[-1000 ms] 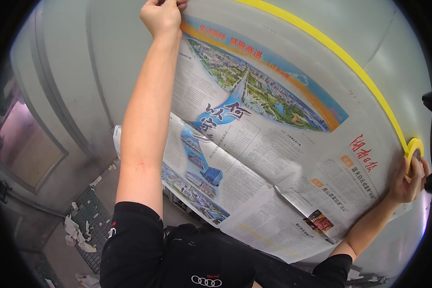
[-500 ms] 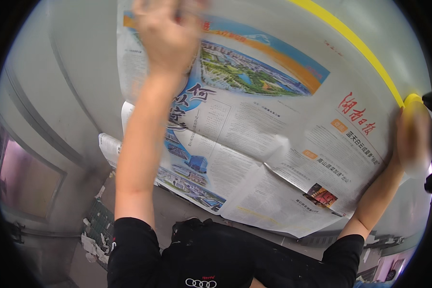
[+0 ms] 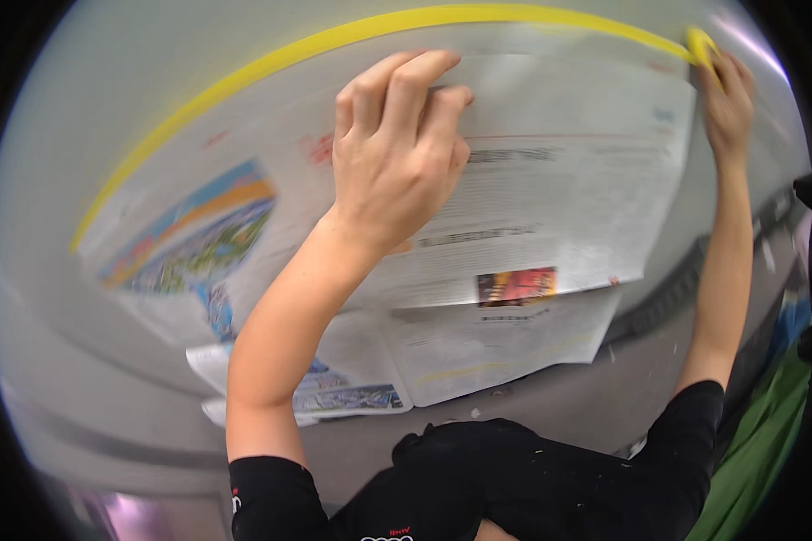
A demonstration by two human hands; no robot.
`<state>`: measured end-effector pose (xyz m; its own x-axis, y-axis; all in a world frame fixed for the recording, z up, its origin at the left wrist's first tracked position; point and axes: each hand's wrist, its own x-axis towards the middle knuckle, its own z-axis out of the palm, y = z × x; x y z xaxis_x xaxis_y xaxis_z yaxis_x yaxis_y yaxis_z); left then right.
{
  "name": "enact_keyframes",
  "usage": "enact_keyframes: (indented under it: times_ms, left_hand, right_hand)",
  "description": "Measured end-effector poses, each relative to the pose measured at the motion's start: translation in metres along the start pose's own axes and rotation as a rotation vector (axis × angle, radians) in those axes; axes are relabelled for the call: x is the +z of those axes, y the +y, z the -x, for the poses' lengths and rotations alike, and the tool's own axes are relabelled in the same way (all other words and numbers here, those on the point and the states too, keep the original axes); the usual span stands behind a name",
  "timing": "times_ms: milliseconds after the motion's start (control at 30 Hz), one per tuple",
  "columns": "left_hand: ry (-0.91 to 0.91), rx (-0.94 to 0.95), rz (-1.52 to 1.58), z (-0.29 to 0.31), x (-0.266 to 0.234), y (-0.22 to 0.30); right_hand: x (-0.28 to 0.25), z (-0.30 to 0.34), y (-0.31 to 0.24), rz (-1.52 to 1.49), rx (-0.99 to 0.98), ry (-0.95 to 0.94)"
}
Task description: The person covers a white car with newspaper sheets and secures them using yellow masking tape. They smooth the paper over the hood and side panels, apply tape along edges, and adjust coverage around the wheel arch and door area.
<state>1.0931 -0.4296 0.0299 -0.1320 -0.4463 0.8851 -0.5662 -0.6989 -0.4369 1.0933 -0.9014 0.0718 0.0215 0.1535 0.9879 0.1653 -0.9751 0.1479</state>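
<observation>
Newspaper sheets, creased and partly folded at the bottom, hang against a smooth grey panel. A long strip of yellow tape runs along their upper edge. At the strip's right end, my right hand grips a roll of yellow tape, beside the newspaper's top right corner. My left hand is over the upper middle of the newspaper, below the tape. Its fingers are loosely bent and apart, holding nothing. Whether its fingertips touch the paper I cannot tell.
A dark ribbed strip lies right of the newspaper's lower edge. Green cloth hangs or lies at the lower right. A pinkish bright patch shows at the lower left.
The view has swung right, so the newspaper sits further left and more tape shows. My left hand has moved right across the paper; my right hand, with the roll, is at the paper's right corner.
</observation>
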Motion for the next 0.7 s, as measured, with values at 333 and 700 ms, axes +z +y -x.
enact_keyframes:
  times_ms: [333, 700]
  left_hand:
    - [-0.097, 0.318, -0.003, -0.099, 0.079, 0.111]
    - [-0.120, 0.354, -0.002, -0.109, 0.089, 0.114]
  right_hand:
    - [-0.064, -0.037, -0.076, -0.062, 0.287, -0.056]
    - [-0.028, -0.007, -0.105, -0.017, 0.066, 0.268]
